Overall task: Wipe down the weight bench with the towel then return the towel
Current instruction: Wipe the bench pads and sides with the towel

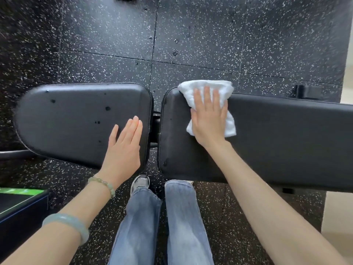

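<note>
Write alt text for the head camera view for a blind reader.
A right hand presses a white towel flat on a black weight bench, near the gap between its pads; the left hand lies open over the shorter pad.

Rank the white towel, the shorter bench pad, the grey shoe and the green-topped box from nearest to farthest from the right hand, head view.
1. white towel, pressed flat under the right hand.
2. shorter bench pad, across the gap to the left.
3. grey shoe, down on the floor by the legs.
4. green-topped box, far lower left.
</note>
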The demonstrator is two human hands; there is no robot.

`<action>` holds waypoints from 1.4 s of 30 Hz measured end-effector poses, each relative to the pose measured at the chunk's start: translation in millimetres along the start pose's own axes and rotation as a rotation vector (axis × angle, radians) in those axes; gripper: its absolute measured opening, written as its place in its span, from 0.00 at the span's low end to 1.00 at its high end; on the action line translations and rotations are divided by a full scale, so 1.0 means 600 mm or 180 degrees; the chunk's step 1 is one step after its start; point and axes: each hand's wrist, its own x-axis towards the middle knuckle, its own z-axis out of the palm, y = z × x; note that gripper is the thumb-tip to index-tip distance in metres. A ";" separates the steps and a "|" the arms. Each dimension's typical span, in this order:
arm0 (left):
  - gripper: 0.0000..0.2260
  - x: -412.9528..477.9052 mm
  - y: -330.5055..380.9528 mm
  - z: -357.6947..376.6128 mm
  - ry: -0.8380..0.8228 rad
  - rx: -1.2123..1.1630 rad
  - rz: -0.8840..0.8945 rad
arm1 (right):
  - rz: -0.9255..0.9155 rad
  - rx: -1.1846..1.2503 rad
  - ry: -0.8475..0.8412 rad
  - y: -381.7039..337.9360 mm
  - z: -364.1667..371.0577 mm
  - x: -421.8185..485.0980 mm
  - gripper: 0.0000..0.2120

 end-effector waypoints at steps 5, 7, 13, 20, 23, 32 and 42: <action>0.33 -0.001 -0.009 -0.003 0.0019 -0.0031 0.0100 | -0.0691 0.0008 0.0005 -0.088 0.016 0.049 0.21; 0.32 0.000 -0.016 -0.005 0.0057 0.0036 0.0190 | -0.0687 0.0075 0.0339 -0.096 0.030 0.036 0.17; 0.31 -0.011 -0.032 -0.007 0.0154 0.0153 0.0421 | -0.0942 0.0091 0.0297 -0.114 0.082 -0.132 0.15; 0.29 -0.028 -0.048 -0.003 0.0157 0.0356 0.0629 | -0.0692 -0.0180 0.0380 -0.104 0.053 -0.039 0.21; 0.29 -0.026 -0.047 0.001 0.0185 0.0398 0.0671 | -0.0220 -0.0132 0.0259 -0.116 0.030 0.031 0.22; 0.28 -0.025 -0.053 -0.003 0.0124 0.0473 0.0734 | -0.0526 -0.0024 0.0566 -0.122 0.103 -0.178 0.23; 0.28 -0.021 -0.047 0.005 0.0167 0.0352 0.0689 | 0.0015 -0.0191 0.0863 -0.129 0.081 -0.032 0.23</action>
